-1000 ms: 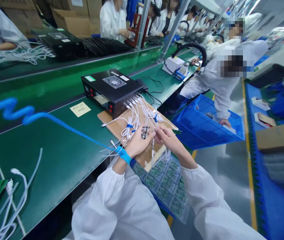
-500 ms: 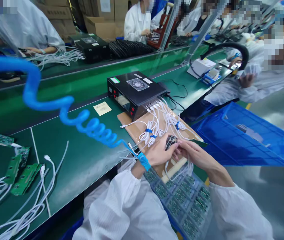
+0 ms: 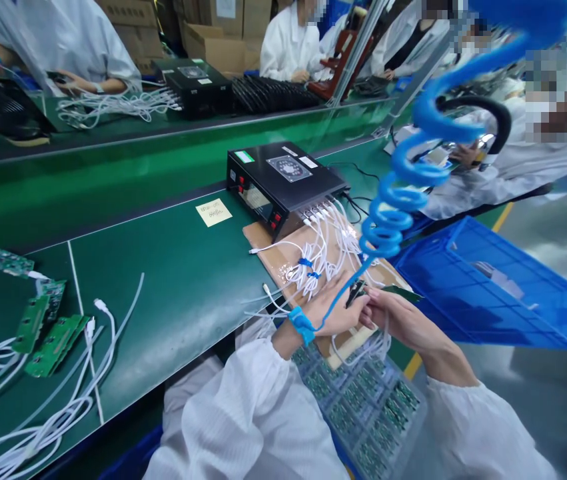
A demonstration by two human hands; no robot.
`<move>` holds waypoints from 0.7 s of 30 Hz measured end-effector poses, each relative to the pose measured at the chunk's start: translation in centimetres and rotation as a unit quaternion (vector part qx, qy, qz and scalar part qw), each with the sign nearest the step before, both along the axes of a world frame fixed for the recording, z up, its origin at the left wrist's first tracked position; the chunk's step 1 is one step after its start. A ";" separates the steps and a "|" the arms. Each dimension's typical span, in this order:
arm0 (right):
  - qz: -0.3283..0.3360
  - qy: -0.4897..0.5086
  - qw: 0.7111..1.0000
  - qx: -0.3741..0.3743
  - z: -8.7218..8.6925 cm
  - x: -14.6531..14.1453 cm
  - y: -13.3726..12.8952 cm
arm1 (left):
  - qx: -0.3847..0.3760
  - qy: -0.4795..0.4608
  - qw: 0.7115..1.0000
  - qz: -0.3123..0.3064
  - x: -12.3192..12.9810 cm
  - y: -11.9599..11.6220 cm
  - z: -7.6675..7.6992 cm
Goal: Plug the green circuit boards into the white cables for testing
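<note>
My left hand (image 3: 330, 308), with a blue strap (image 3: 302, 325) round its wrist, is closed on a small dark circuit board (image 3: 356, 292) over the brown cardboard (image 3: 283, 250). My right hand (image 3: 394, 319) meets it from the right, its fingertips pinched together at the board; what lies between them is too small to tell. A green board strip (image 3: 403, 292) sticks out beyond my right fingers. White cables (image 3: 318, 257) run from the black box (image 3: 288, 183) onto the cardboard. Below my hands is a clear tray (image 3: 358, 407) of small green boards.
A blue coiled cord (image 3: 393, 207) rises from the wrist strap to the upper right. Green boards (image 3: 56, 343) and white cables lie at the left. A blue bin (image 3: 503, 287) stands at the right. People in white work across the bench.
The coiled cord has swung from the left side to the right. The view has shifted slightly. My hands stay together, and the small board between them is tilted differently.
</note>
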State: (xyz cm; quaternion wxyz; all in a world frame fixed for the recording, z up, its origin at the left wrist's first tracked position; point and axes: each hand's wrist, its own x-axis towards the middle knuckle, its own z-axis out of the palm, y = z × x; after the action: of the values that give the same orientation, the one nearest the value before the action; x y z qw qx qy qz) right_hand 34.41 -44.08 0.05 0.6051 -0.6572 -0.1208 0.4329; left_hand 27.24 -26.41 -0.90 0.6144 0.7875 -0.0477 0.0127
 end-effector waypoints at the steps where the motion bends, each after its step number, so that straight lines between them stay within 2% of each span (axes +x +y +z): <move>1: 0.000 0.005 1.000 0.004 -0.1 0.0 0.0 | 0.003 0.002 1.000 0.001 0.0 0.0 0.1; 15: -0.047 0.027 0.998 0.031 -1.8 -0.3 -0.6 | 0.056 0.026 0.998 -0.026 0.2 -0.5 0.3; 21: -0.053 0.004 0.996 0.073 -2.1 -0.5 -0.3 | 0.024 0.034 0.999 0.009 0.4 0.1 0.1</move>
State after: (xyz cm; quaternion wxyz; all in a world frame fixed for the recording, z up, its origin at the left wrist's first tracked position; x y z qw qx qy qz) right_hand 33.96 -44.37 -2.03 0.6738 -0.6152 -0.1150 0.3929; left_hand 27.60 -26.26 -0.84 0.5966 0.8023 -0.0199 -0.0093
